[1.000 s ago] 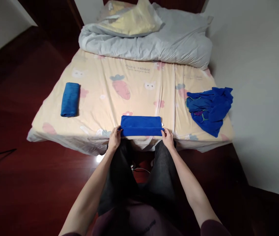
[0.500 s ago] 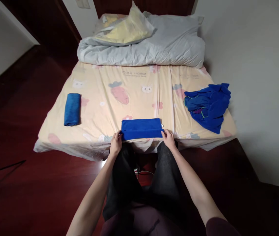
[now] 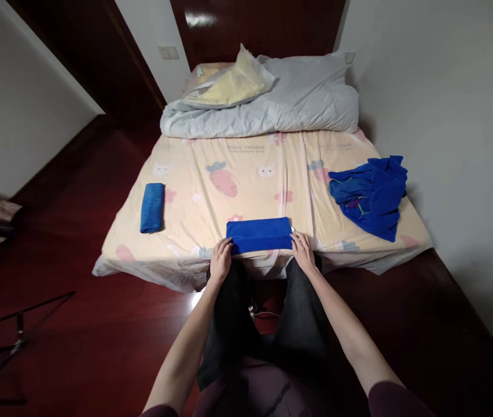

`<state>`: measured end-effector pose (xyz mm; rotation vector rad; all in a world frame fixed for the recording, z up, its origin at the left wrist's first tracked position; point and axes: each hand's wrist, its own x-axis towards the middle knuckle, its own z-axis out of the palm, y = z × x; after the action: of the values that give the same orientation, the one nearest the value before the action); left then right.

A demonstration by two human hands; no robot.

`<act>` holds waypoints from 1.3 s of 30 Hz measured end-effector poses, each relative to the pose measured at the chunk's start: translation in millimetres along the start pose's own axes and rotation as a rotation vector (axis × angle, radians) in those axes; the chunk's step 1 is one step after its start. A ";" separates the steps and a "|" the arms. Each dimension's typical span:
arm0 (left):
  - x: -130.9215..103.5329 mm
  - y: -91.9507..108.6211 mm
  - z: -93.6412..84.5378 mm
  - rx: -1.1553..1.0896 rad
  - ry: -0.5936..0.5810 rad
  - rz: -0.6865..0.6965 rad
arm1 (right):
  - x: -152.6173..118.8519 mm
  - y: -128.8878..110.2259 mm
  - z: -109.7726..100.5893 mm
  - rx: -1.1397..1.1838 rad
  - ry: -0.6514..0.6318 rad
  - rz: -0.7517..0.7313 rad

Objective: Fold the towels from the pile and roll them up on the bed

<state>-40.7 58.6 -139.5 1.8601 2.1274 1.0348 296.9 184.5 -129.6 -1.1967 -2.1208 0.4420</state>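
Note:
A bright blue folded towel (image 3: 258,227) lies flat at the bed's front edge, with a crease running along its length and a small white tag at its right end. My left hand (image 3: 221,259) grips the near left corner, fingers bent over the edge. At the near right corner, my right hand (image 3: 302,249) has its fingers closed on the cloth beside the tag. The thumbs are mostly hidden. Over to the left sits a rolled blue towel (image 3: 152,207). A rumpled heap of blue cloths (image 3: 372,194), some with green edging, lies on the right.
The bed (image 3: 186,191) has a yellow sheet printed with carrots and rabbits. A rolled grey-white quilt (image 3: 311,110) and a yellow pillow (image 3: 240,81) lie at its head. A black metal stand (image 3: 19,324) is on the floor at lower left. A wall (image 3: 455,145) borders the right side.
The head view has shifted, so the bed appears lower and farther right. Both hands stay at the towel's near corners, with the fingers laid a little more over its edge.

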 end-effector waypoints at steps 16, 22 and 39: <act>7.2 -13.1 9.2 -0.030 -0.125 -0.027 | 4.5 0.6 6.3 -0.016 -0.178 -0.077; 9.3 -12.4 9.4 -0.067 -0.083 -0.017 | 5.5 4.1 8.6 0.005 -0.167 -0.071; -4.7 -17.2 -0.7 -0.135 -0.065 -0.213 | -2.1 1.9 1.1 0.096 -0.103 0.021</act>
<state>-54.1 53.9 -150.3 1.5466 2.1054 1.0270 298.0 183.7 -132.3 -1.1641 -2.1494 0.6204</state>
